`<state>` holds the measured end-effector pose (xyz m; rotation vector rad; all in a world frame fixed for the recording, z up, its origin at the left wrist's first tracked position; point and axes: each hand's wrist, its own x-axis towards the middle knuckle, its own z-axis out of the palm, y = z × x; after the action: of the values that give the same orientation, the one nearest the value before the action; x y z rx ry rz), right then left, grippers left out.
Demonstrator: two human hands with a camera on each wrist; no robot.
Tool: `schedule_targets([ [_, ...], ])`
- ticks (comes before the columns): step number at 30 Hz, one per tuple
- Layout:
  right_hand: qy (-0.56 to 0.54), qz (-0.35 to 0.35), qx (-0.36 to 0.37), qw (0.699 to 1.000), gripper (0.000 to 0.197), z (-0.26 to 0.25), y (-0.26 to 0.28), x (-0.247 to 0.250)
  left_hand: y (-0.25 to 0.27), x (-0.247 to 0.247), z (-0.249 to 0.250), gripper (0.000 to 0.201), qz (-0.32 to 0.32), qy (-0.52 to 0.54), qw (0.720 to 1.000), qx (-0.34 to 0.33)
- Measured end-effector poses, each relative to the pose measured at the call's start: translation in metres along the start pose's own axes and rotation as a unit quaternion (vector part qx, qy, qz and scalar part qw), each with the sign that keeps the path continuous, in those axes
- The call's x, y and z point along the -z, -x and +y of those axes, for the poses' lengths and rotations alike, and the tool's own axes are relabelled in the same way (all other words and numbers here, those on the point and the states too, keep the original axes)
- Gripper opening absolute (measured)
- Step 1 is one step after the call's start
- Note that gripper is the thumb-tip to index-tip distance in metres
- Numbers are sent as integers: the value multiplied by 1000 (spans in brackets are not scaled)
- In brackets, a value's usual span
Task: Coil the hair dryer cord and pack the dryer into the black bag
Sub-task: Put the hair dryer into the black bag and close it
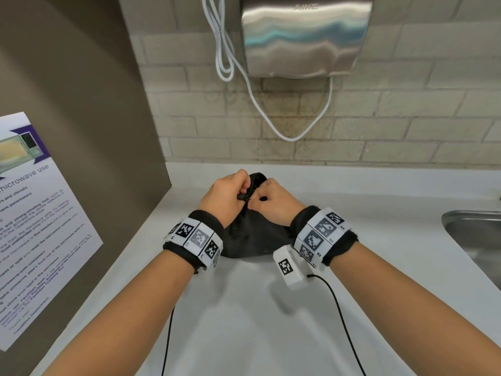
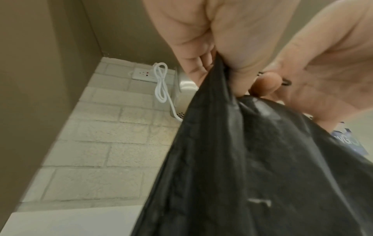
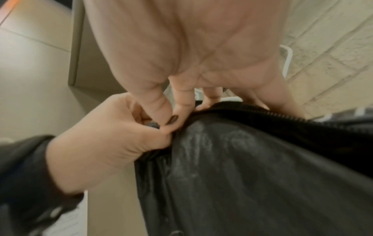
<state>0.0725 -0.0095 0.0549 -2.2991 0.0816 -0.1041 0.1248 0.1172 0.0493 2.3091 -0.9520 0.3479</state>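
Nearest us, the black bag (image 1: 253, 240) lies on the white counter (image 1: 244, 321), bulging, with both hands working at its far, top end. The left hand (image 1: 226, 195) has its fingers curled into a fist, bunching the fabric at the bag's corner; the right hand (image 1: 273, 202) pinches thumb against forefinger right beside it, on what looks like the zipper pull, with the zipper teeth (image 3: 282, 114) running away behind it. The dryer itself is out of sight, presumably inside the bag. I'd call that bag soft, thin and a bit slick; it crumples and won't hold shape, so grip the seam by the zipper, not the loose cloth. Left of the bag, a wall poster (image 1: 35, 226) reads "microwave use". Beyond the bag, the steel hand dryer (image 1: 303, 36) on the brick wall carries embossed lettering, too faint to read surely.
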Motion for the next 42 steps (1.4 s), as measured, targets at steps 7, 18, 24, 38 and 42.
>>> schedule_targets([
  [7,-19,39,12,999,29,0,-2,-1,6,-3,-19,16,25,96,995,-13],
  [18,11,154,-25,988,23,25,-8,12,13,-5,-49,28,141,232,958,91],
  [24,132,132,-113,976,23,73,5,34,12,-10,-52,11,135,147,978,60],
  [38,2,302,-223,927,26,152,31,70,12,-15,-48,50,60,152,986,38],
  [42,-25,273,-191,943,1,145,28,67,14,-5,-44,19,9,172,984,52],
])
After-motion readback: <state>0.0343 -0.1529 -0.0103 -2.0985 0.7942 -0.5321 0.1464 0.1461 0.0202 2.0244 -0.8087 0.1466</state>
